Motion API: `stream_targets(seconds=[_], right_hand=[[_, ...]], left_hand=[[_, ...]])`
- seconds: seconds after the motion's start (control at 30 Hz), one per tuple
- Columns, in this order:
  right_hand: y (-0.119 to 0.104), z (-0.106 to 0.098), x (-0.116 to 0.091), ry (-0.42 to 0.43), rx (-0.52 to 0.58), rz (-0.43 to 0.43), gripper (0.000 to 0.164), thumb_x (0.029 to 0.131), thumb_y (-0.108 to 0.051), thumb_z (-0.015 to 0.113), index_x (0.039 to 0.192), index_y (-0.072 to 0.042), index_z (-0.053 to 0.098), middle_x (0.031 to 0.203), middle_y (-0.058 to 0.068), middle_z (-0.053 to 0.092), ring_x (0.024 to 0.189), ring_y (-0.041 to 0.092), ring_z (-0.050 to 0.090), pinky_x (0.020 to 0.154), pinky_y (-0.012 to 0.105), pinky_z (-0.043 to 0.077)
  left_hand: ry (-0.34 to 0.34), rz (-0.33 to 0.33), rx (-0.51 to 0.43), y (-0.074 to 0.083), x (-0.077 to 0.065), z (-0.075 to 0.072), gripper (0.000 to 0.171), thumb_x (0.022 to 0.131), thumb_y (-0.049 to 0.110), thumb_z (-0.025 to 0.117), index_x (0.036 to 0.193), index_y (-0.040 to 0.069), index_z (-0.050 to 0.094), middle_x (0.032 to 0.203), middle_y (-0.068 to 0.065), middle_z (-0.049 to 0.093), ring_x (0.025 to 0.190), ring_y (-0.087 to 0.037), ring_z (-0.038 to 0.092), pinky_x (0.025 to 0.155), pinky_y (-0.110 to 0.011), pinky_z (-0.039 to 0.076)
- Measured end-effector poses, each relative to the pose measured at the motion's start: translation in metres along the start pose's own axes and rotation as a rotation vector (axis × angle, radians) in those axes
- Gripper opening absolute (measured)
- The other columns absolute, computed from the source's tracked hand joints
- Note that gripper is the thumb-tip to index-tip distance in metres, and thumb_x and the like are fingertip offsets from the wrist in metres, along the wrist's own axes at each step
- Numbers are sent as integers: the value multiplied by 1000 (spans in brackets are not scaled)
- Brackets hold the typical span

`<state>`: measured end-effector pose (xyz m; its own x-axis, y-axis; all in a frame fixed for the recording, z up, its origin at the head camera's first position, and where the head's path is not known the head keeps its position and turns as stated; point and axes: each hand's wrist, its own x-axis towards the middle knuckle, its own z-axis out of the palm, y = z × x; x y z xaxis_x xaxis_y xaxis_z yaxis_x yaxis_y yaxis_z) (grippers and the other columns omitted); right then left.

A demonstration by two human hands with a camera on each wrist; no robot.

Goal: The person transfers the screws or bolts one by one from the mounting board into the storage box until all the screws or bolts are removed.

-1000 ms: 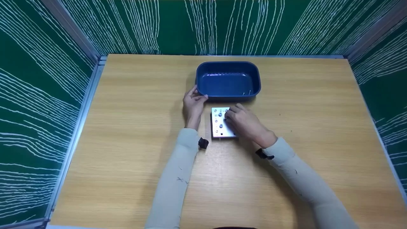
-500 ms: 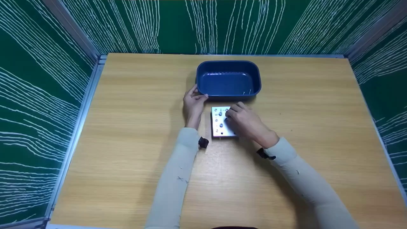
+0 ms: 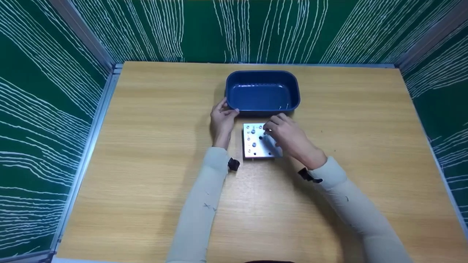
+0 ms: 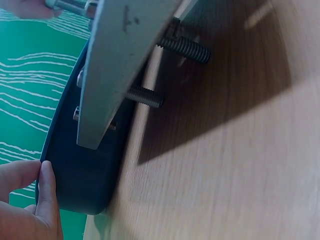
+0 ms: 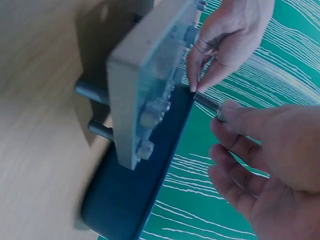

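Observation:
A square metal plate [image 3: 266,147] sits just in front of a blue plastic bin [image 3: 259,112]. Several bolts stand in the plate, and dark holes show among them. Threaded bolt ends [image 4: 186,49] stick out beneath it in the left wrist view. My right hand [image 3: 289,138], over the plate's right half, pinches a bolt [image 5: 207,103] by its head between thumb and forefinger. The bolt's threaded shank shows bare in the right wrist view. My left hand [image 3: 222,122] pinches the bin's rim at its near left corner.
Two small screws [image 3: 284,107] lie inside the bin near its front right corner. The wooden table [image 3: 146,164] is bordered by metal rails [image 3: 93,138] and green panels [image 3: 199,33] with white lines at the back and sides.
My right hand has moved slightly right and toward the bin, uncovering a dark hole and more of the plate. The left hand stays at the bin's rim.

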<state>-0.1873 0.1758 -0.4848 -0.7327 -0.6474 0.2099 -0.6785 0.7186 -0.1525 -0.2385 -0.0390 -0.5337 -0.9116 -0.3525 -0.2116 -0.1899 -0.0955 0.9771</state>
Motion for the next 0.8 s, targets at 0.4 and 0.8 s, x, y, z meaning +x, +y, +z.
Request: stream_targets(seconds=[0.4, 0.8], right_hand=[[7, -16, 2, 93, 67, 4, 17, 94, 1, 77, 111, 0, 76, 106, 16, 74, 100, 33, 68, 87, 43, 60], [21, -30, 11, 138, 103, 44, 11, 96, 2, 74, 106, 0, 77, 103, 16, 73, 98, 32, 66, 84, 44, 60]], left_hand=[[16, -11, 12, 0, 0, 0, 63, 89, 4, 81, 148, 13, 61, 129, -8, 64, 102, -16, 68, 83, -25, 61], [5, -2, 0, 0, 0, 1, 63, 90, 3, 80, 149, 11, 60, 130, -10, 63, 102, -16, 69, 83, -26, 61]])
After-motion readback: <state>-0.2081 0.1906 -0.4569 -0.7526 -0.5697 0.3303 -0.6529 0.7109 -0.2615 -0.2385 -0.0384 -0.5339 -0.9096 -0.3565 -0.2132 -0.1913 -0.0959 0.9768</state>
